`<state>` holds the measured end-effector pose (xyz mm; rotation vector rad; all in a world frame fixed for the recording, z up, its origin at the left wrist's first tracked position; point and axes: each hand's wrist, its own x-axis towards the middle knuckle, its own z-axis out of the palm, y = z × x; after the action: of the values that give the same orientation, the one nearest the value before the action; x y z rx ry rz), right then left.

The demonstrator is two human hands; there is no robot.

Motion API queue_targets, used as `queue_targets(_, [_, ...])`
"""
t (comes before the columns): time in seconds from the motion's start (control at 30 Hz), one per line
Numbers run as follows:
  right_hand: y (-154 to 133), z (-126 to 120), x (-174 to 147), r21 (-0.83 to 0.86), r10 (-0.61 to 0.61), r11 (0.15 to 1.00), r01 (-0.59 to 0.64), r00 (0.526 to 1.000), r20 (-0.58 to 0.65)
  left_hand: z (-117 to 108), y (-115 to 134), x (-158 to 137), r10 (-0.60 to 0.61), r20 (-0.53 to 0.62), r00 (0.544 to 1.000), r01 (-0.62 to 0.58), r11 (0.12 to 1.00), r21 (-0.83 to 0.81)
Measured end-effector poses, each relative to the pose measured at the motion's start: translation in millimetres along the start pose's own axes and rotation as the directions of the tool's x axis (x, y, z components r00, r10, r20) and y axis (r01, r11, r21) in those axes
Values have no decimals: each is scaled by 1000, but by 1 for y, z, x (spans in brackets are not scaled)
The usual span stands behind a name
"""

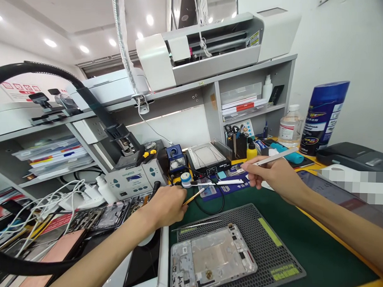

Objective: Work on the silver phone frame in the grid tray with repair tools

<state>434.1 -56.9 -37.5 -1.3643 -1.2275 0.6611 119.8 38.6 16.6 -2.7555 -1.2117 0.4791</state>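
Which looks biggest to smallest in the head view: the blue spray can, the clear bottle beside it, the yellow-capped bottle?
1. Blue spray can, clearly the largest.
2. Clear bottle, shorter and squatter.
3. Yellow-capped bottle, smallest.
All three stand at a similar depth at the back of the bench, so the order seems trustworthy.

Left hand [166,205] fisted, grip closed; right hand [273,173] raised, fingers pinched; forearms extended.
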Motion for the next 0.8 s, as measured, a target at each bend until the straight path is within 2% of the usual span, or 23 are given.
queue_targets(0.13, [-2,0,-1,0,15,1000,-15,999,29,-6,-3,-10,5,-34,999,-8,996,-93])
queue_targets(0.27, [-8,3,-6,41,20,999,-22,997,70,-8,3,-39,102,-6,995,-100,955,-280])
queue_targets(0.4, [-14,8,-12,98,17,995,-30,991,136,7,11,-71,136,-19,991,-133,921,-366])
queue_targets(0.5, [-18,11,-18,142,18,989,-49,977,211,26,14,-84,112,-111,987,-149,898,-414])
queue_targets(0.57, [-22,12,-23,152,35,985,-82,956,291,38,14,-86,114,-211,971,-202,865,-460])
queue_targets(0.67, [-25,14,-32,119,85,981,-154,891,447,53,15,-86,154,-335,930,-308,823,-477])
queue_targets(0.8, [-22,17,-43,41,159,973,-226,790,593,73,16,-83,285,-446,848,-461,812,-358])
